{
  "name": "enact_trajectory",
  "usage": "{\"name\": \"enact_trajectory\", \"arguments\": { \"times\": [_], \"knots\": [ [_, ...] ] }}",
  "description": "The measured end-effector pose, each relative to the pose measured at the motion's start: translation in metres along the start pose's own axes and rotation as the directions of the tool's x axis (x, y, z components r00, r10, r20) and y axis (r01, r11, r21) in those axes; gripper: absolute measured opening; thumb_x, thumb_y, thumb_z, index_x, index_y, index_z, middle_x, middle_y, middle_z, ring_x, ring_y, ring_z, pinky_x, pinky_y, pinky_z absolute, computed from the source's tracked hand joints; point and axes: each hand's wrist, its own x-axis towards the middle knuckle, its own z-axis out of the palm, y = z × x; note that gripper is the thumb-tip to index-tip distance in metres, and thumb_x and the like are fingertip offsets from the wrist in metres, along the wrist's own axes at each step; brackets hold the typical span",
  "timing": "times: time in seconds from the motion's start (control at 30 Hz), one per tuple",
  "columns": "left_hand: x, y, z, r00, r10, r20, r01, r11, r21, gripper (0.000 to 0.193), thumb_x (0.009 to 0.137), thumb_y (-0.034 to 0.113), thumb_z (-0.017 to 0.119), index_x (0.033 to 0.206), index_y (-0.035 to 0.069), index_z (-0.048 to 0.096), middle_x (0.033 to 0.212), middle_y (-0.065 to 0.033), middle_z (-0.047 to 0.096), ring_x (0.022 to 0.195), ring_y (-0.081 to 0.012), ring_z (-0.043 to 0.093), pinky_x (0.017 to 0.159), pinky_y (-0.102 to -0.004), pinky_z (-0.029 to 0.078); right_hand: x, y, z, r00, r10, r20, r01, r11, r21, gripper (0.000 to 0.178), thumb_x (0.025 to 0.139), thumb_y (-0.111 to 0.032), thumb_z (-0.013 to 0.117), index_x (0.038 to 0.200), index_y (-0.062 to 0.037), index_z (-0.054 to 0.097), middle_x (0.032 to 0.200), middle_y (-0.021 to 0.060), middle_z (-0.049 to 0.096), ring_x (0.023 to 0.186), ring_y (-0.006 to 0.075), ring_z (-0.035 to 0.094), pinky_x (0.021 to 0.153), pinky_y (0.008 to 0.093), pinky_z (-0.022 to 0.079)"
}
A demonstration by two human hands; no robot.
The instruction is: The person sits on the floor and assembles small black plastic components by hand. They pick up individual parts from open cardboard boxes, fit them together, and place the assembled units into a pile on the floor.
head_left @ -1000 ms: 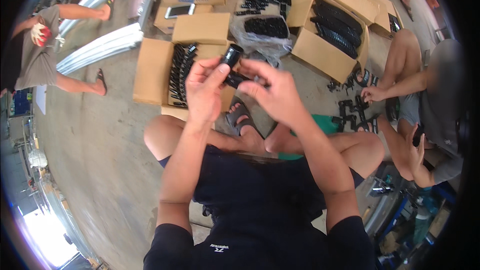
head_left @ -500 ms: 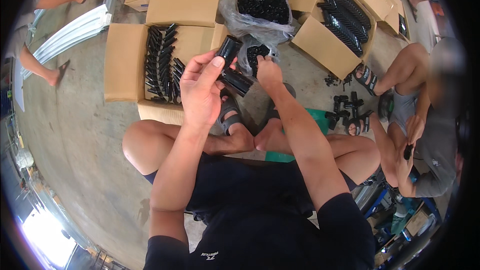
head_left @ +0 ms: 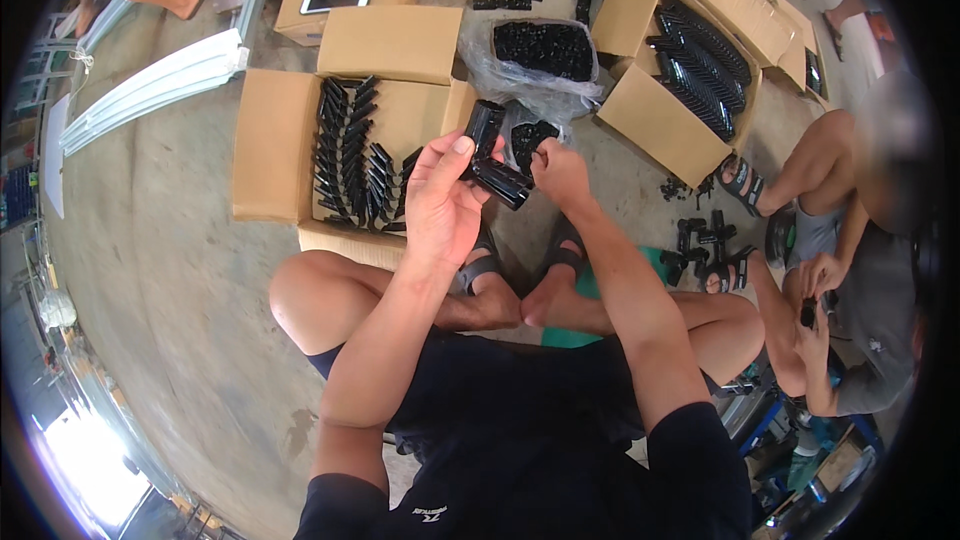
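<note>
The head view comes from the left unit of a head-worn, side-by-side fisheye pair. It faces steeply downward and forward. The dark shirt (head_left: 520, 450) appears at the lower edge, the hands (head_left: 440, 205) at close range near mid-frame, and the cardboard boxes (head_left: 390, 45) on the floor (head_left: 170, 260) farther out. Straight edges curve toward the rim.

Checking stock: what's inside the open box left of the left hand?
The open box holds black tubular parts in slanted rows, with bare cardboard beside them. The left hand hides its near right corner; whatever lies beneath the parts cannot be seen.
</note>
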Motion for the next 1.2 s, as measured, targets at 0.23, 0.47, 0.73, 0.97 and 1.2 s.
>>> {"name": "enact_trajectory", "arguments": {
  "times": [0.23,0.47,0.73,0.97,1.2],
  "knots": [
    [-0.025,-0.005,0.014,0.993,0.056,0.103,-0.057,0.998,0.012,0.019,0.101,0.014,0.066,0.117,0.005,0.061,0.115,-0.0202,0.070,0.100,-0.0260,0.070,0.091,-0.0455,0.061,-0.027,-0.079,-0.104,0.950,0.305,0.071,-0.216,0.472,0.854,0.014,0.095,-0.007,0.072,0.107,-0.0013,0.076,0.088,0.0032,0.073,0.074,0.0094,0.063,0.068,0.0244,0.052],
    [-0.065,-0.031,0.022,0.916,0.345,0.207,-0.382,0.906,0.182,0.019,0.102,0.007,0.064,0.121,0.003,0.061,0.119,-0.0177,0.069,0.106,-0.0229,0.068,0.091,-0.0404,0.059,-0.105,-0.179,-0.181,0.958,0.159,-0.238,0.167,0.366,0.915,0.011,0.092,-0.002,0.076,0.102,0.0019,0.078,0.099,0.0048,0.066,0.085,0.0099,0.065,0.072,0.0236,0.053],
    [-0.107,-0.056,0.043,0.824,0.517,0.233,-0.565,0.781,0.265,0.022,0.102,0.004,0.064,0.123,0.002,0.061,0.122,-0.0114,0.069,0.107,-0.0165,0.066,0.091,-0.0332,0.056,-0.143,-0.194,-0.186,0.915,0.279,-0.291,0.177,0.372,0.911,0.014,0.090,-0.002,0.077,0.103,0.0001,0.079,0.101,0.0047,0.065,0.080,0.0084,0.062,0.068,0.0224,0.050],
    [-0.124,-0.061,0.060,0.730,0.598,0.332,-0.681,0.680,0.272,0.023,0.100,0.001,0.066,0.122,0.000,0.061,0.120,-0.0113,0.068,0.108,-0.0153,0.065,0.095,-0.0313,0.053,-0.163,-0.191,-0.199,0.935,0.265,-0.237,0.200,0.158,0.967,0.013,0.091,0.001,0.076,0.103,0.0012,0.079,0.105,0.0066,0.067,0.095,0.0117,0.063,0.083,0.0240,0.051],
    [-0.134,-0.074,0.056,0.744,0.588,0.317,-0.668,0.660,0.343,0.021,0.099,-0.001,0.066,0.119,-0.001,0.063,0.116,-0.0112,0.070,0.104,-0.0145,0.065,0.096,-0.0306,0.052,-0.178,-0.179,-0.201,0.960,0.268,-0.078,0.099,-0.066,0.993,0.017,0.090,0.002,0.076,0.107,0.0034,0.075,0.106,0.0079,0.071,0.096,0.0131,0.065,0.087,0.0260,0.053]
  ]
}}
